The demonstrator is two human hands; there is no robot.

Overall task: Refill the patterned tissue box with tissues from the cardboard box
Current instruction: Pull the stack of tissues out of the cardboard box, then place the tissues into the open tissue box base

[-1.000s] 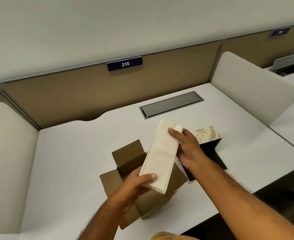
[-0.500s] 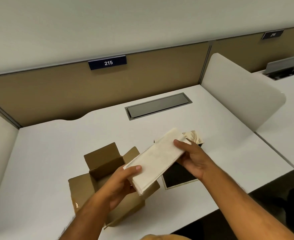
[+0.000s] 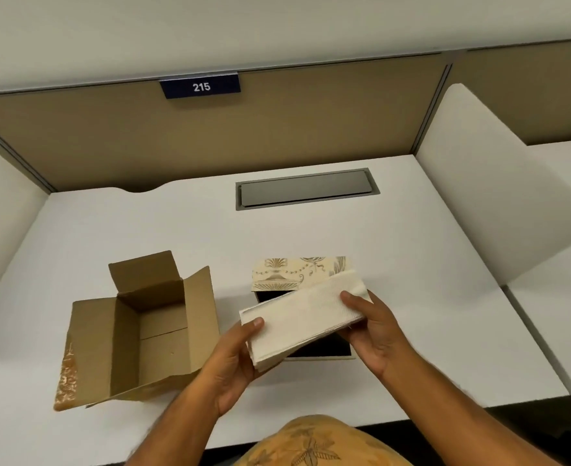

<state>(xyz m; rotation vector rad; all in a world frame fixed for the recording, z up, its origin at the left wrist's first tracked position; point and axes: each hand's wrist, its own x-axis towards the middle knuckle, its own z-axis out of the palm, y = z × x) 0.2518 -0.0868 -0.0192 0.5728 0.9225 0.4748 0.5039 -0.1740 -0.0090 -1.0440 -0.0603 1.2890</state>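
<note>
A white stack of tissues [image 3: 302,317] lies almost level between both hands, right above the open patterned tissue box [image 3: 297,275]. My left hand [image 3: 233,361] grips the stack's near left end and my right hand [image 3: 373,331] grips its right end. The box's cream patterned lid stands up behind the stack, and its dark inside shows below it. The brown cardboard box [image 3: 136,331] sits to the left with its flaps open and nothing visible inside.
The white desk [image 3: 109,223] has a grey cable hatch [image 3: 306,188] at the back. White side dividers [image 3: 499,190] stand on both sides, and a tan back panel carries a "215" label [image 3: 200,86].
Both hands carried the tissue stack right, from above the cardboard box to above the patterned box, and turned it from steeply tilted to nearly level. The camera view shifted too.
</note>
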